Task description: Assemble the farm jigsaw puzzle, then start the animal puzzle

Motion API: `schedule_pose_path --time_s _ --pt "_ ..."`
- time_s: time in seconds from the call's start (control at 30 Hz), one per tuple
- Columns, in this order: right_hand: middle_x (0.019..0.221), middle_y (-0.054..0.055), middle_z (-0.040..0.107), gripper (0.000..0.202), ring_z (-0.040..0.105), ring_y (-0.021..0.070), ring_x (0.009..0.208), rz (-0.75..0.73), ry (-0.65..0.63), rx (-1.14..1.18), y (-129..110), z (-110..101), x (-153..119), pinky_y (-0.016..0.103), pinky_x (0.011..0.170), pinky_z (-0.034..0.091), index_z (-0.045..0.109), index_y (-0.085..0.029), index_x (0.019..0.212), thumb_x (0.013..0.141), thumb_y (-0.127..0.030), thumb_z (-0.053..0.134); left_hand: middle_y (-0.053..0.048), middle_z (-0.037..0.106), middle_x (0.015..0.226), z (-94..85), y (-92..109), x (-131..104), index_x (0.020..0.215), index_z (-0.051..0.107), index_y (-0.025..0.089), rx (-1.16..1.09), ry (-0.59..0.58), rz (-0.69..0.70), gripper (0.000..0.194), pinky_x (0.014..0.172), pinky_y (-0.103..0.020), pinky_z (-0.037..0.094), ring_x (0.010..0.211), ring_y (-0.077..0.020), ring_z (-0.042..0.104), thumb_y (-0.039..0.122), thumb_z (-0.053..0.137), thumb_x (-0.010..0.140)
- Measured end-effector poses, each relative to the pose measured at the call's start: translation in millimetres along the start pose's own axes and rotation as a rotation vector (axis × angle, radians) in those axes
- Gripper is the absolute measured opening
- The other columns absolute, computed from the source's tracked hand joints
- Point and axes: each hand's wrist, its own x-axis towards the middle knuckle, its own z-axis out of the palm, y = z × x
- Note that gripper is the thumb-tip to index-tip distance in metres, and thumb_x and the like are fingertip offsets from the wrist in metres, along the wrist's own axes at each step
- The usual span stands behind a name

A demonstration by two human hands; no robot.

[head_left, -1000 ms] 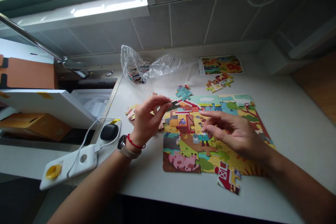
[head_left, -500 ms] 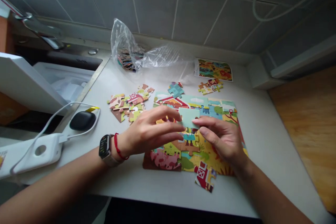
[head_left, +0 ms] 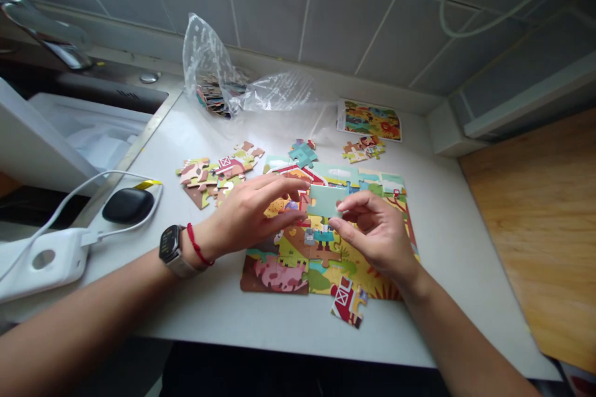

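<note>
A pale green jigsaw piece (head_left: 325,201), seemingly plain on the side facing me, is pinched between thumb and forefinger of my right hand (head_left: 375,229). My left hand (head_left: 251,208) hovers at its left edge, thumb and fingers apart; whether a fingertip touches the piece I cannot tell. Beneath both hands lies a partly covered jigsaw picture (head_left: 284,273) with a pink pig, a red barn roof and yellow ground. A loose jigsaw piece with a red barn door (head_left: 347,303) overlaps its front edge.
Loose pieces (head_left: 200,177) lie left of the picture, others (head_left: 303,153) behind it and more (head_left: 365,149) at back right near a picture card (head_left: 370,120). A clear plastic bag (head_left: 279,92) holds pieces. A power strip (head_left: 46,260), black case (head_left: 128,205) and sink (head_left: 161,102) are left.
My left thumb and fingers have spread wider beside the pale green piece, which my right hand still holds. The whole view has shifted slightly; the loose pieces stay put.
</note>
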Motion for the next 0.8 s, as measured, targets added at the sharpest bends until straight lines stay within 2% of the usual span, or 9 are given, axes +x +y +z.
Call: schedule_pose_path --time_s 0.17,0.4,0.63,0.8 --pt "0.098 0.002 0.074 0.015 0.074 0.0168 0.087 -0.011 -0.029 -0.034 -1.1 0.4 -0.5 0.03 0.08 0.066 0.072 -0.025 0.098 0.089 -0.029 0.083 -0.007 0.079 0.106 -2.5 -6.6 -3.3 0.146 0.058 0.021 0.012 -0.084 -0.016 0.047 0.086 -0.032 0.063 0.095 -0.0191 0.078 0.041 0.069 0.105" --pt "0.103 0.004 0.078 0.015 0.074 0.0186 0.09 -0.014 -0.065 -0.082 -1.0 0.5 -0.2 0.036 0.083 0.066 0.077 -0.025 0.104 0.091 -0.033 0.08 -0.009 0.078 0.107 -6.8 -9.0 -0.4 0.142 0.063 0.022 0.018 -0.149 0.029 0.041 0.087 -0.035 0.063 0.097 -0.0218 0.075 0.037 0.069 0.105" --pt "0.101 0.002 0.08 0.011 0.074 0.022 0.094 -0.077 -0.058 -0.166 -7.3 3.3 2.5 0.044 0.086 0.065 0.083 -0.033 0.103 0.093 -0.031 0.079 -0.01 0.078 0.118 -5.5 -12.7 -1.3 0.142 0.064 0.025 0.078 -0.153 0.033 0.04 0.096 -0.041 0.061 0.109 -0.026 0.073 0.041 0.067 0.106" --pt "0.102 0.002 0.081 0.013 0.074 0.0189 0.088 -0.06 -0.061 -0.199 -5.2 -6.2 4.5 0.038 0.083 0.065 0.081 -0.03 0.105 0.093 -0.032 0.08 -0.012 0.076 0.125 -2.4 -8.8 -1.0 0.144 0.062 0.022 0.072 -0.158 0.026 0.039 0.098 -0.043 0.06 0.117 -0.0279 0.07 0.036 0.063 0.108"
